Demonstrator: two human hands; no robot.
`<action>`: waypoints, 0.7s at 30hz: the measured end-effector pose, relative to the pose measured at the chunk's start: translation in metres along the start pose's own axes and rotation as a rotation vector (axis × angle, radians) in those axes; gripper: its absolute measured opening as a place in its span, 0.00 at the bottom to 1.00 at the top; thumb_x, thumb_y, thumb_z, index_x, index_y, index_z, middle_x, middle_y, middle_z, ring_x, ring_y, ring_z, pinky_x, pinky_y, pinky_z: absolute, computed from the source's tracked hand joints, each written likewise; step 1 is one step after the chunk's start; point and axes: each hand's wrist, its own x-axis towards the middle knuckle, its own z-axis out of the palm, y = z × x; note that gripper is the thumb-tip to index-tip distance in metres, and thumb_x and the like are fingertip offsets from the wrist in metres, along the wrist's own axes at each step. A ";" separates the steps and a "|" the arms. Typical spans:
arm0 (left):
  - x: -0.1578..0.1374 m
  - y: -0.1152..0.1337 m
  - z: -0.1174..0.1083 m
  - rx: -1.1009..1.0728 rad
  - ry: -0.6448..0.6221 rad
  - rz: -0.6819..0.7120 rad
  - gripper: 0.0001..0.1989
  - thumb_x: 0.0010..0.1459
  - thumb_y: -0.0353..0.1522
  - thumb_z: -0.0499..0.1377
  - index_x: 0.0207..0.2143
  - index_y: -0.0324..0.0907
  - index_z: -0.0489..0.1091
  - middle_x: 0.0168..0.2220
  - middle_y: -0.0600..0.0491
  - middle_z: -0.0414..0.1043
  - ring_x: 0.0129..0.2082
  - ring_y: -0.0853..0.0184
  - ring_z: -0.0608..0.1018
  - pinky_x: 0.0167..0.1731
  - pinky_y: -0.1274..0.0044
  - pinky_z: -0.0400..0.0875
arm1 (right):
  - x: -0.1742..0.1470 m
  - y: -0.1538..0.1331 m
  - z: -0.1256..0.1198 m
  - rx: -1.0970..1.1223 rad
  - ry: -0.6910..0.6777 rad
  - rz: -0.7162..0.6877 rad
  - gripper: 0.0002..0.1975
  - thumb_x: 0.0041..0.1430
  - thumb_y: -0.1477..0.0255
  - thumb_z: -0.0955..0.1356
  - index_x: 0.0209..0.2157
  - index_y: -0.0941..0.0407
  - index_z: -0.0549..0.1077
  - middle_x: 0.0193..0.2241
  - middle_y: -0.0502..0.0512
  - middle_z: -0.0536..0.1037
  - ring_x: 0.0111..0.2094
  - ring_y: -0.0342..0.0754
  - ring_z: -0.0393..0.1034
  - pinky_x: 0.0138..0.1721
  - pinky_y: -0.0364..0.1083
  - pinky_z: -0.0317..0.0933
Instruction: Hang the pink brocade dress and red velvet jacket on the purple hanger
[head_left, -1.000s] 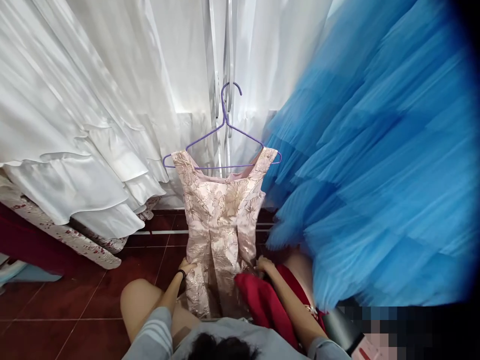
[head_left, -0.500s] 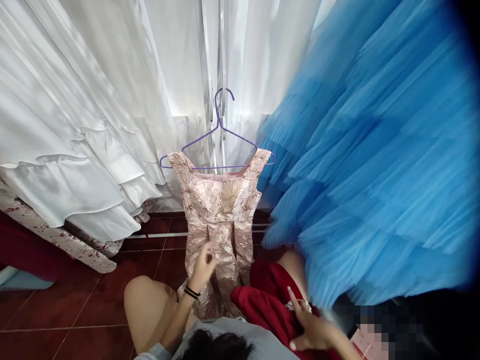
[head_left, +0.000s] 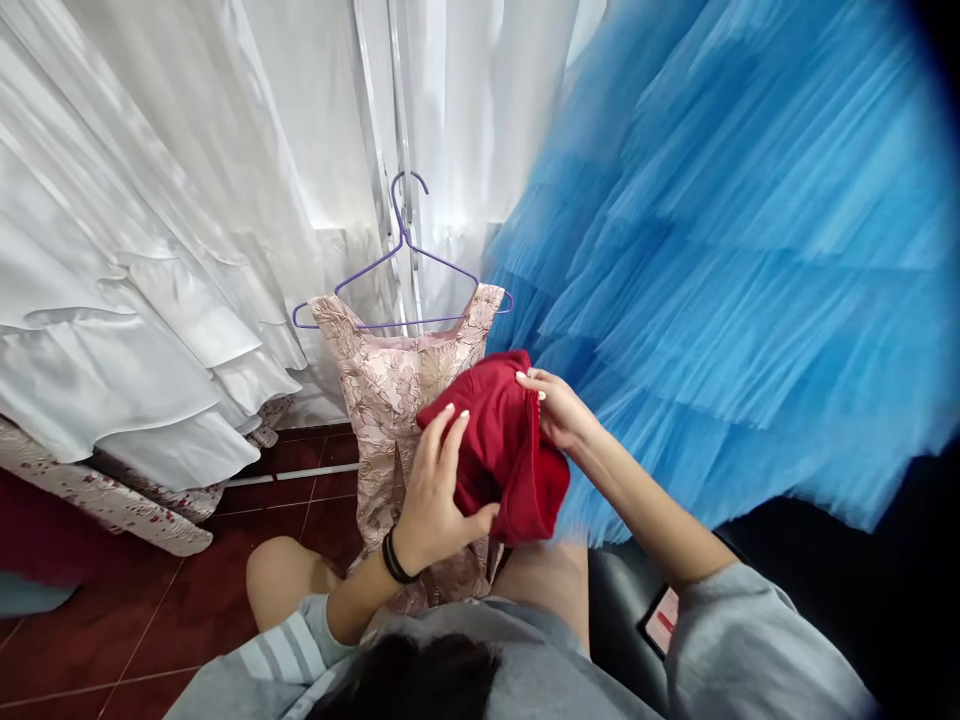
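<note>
A dark red folded cloth (head_left: pixel 495 430), its exact kind unclear, is lifted above my lap. My right hand (head_left: pixel 559 408) pinches its upper right edge between thumb and fingers. Against the cloth's left side rests my left hand (head_left: pixel 439 495), its fingers stretched and apart, with a black band at the wrist. Behind the cloth a pink dress (head_left: pixel 394 385) with metallic flower patterns hangs on a purple hanger (head_left: pixel 405 240). The cloth and my left hand hide part of its bodice and skirt.
White ruffled dresses (head_left: pixel 127 370) hang on the left and a layered blue tulle skirt (head_left: pixel 720 320) on the right. A phone (head_left: pixel 663 622) lies on a black surface beside my right thigh. Below is a red tiled floor (head_left: pixel 195 620).
The red cloth has come up from my right thigh to in front of the dress, now in my right hand. My left hand has moved right and now touches the cloth.
</note>
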 end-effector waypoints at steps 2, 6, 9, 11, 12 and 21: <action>0.000 0.001 -0.002 -0.030 0.148 0.027 0.37 0.58 0.57 0.48 0.66 0.54 0.56 0.67 0.46 0.53 0.67 0.49 0.58 0.66 0.58 0.53 | 0.007 -0.009 0.019 0.027 0.022 0.040 0.16 0.48 0.78 0.75 0.27 0.55 0.63 0.16 0.40 0.64 0.13 0.35 0.58 0.14 0.35 0.58; -0.004 0.006 0.008 0.041 0.374 -0.033 0.37 0.49 0.59 0.58 0.57 0.50 0.68 0.55 0.41 0.67 0.58 0.46 0.68 0.61 0.58 0.61 | 0.014 -0.013 0.045 0.106 0.105 0.002 0.18 0.53 0.80 0.72 0.23 0.55 0.59 0.12 0.38 0.58 0.12 0.32 0.51 0.12 0.32 0.51; 0.010 0.000 -0.001 -0.017 0.364 -0.219 0.22 0.50 0.45 0.65 0.46 0.46 0.73 0.41 0.43 0.75 0.45 0.51 0.77 0.51 0.60 0.70 | 0.022 -0.012 0.053 0.070 0.085 0.000 0.17 0.53 0.80 0.73 0.23 0.55 0.60 0.13 0.39 0.62 0.13 0.34 0.57 0.14 0.32 0.56; 0.030 -0.014 -0.023 -0.186 0.425 -0.315 0.13 0.52 0.37 0.62 0.40 0.42 0.75 0.37 0.47 0.77 0.40 0.56 0.79 0.46 0.64 0.73 | 0.028 -0.014 0.051 0.008 0.092 0.030 0.14 0.52 0.82 0.72 0.26 0.56 0.63 0.15 0.41 0.67 0.15 0.36 0.63 0.17 0.34 0.62; 0.041 -0.022 -0.038 -0.291 0.483 -0.347 0.12 0.51 0.35 0.62 0.38 0.41 0.75 0.36 0.48 0.78 0.40 0.57 0.79 0.46 0.67 0.73 | 0.031 -0.017 0.047 -0.026 0.110 0.047 0.12 0.52 0.83 0.71 0.27 0.56 0.64 0.16 0.42 0.70 0.16 0.36 0.65 0.18 0.35 0.64; 0.106 -0.072 -0.139 -1.052 0.600 -0.520 0.11 0.39 0.26 0.56 0.29 0.40 0.71 0.25 0.56 0.76 0.36 0.61 0.82 0.44 0.71 0.77 | 0.050 -0.042 0.002 -0.613 -0.147 -0.008 0.18 0.42 0.77 0.76 0.38 0.59 0.75 0.21 0.47 0.75 0.17 0.38 0.64 0.14 0.37 0.59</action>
